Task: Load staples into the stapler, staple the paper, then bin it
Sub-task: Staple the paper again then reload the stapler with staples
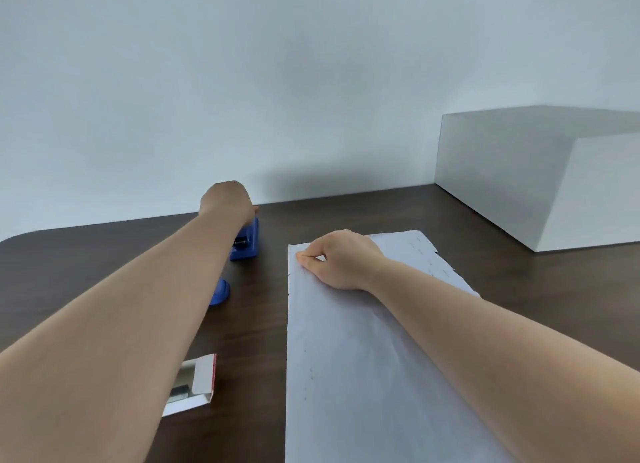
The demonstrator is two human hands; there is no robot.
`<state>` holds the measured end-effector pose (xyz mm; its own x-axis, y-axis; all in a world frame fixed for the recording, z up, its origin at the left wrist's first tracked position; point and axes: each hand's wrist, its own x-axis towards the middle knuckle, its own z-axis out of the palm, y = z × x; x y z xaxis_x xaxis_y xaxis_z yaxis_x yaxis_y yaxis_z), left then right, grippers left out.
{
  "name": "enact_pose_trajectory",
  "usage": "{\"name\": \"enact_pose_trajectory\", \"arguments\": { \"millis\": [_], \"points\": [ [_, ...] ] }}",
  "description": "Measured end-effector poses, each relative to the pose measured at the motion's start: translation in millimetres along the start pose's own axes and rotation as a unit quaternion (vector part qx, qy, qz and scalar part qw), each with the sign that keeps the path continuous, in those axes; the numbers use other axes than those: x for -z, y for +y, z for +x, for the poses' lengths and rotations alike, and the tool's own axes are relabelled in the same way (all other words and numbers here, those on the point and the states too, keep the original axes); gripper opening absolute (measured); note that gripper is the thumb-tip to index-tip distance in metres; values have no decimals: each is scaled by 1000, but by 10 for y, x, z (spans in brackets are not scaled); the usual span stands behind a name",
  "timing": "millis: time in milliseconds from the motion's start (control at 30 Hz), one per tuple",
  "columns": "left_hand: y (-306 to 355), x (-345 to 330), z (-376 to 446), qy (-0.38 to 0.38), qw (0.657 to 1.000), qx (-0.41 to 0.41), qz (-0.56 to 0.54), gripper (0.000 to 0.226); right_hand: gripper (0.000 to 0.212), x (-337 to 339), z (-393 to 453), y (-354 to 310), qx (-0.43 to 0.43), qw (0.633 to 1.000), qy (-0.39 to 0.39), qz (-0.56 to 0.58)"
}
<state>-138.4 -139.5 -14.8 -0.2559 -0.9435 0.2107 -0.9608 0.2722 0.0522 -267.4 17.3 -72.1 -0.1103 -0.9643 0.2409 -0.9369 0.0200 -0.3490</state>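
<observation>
A blue stapler (246,244) lies on the dark wooden table (104,254), its front end showing past my left forearm and its rear end (221,292) peeking out nearer to me. My left hand (227,199) rests over the stapler's far end with fingers curled down on it. White sheets of paper (346,358) lie to the right. My right hand (341,260) pinches the paper's upper left corner between thumb and forefinger. An opened staple box (195,383), white with a red edge, lies near my left elbow.
A large white box (540,182) stands at the back right of the table against a pale wall. The table's rounded left corner (20,237) is in view at the far left.
</observation>
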Motion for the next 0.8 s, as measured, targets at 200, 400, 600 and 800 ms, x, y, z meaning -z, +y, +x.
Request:
{"name": "enact_pose_trajectory", "arguments": {
  "millis": [200,400,600,800],
  "points": [
    [-64,188,-148,-21,1000,-21,-9,22,38,-20,-15,-1,13,1000,10,-11],
    [-433,333,-851,-24,994,-27,-103,35,40,26,-208,-110,-2,1000,-6,-12],
    [-820,174,-1404,-39,990,-27,-132,39,35,102,-454,-271,-9,998,-45,-32],
    [-624,222,-1628,-29,977,-112,-179,37,44,132,-436,-532,27,999,-35,23]
  ]
}}
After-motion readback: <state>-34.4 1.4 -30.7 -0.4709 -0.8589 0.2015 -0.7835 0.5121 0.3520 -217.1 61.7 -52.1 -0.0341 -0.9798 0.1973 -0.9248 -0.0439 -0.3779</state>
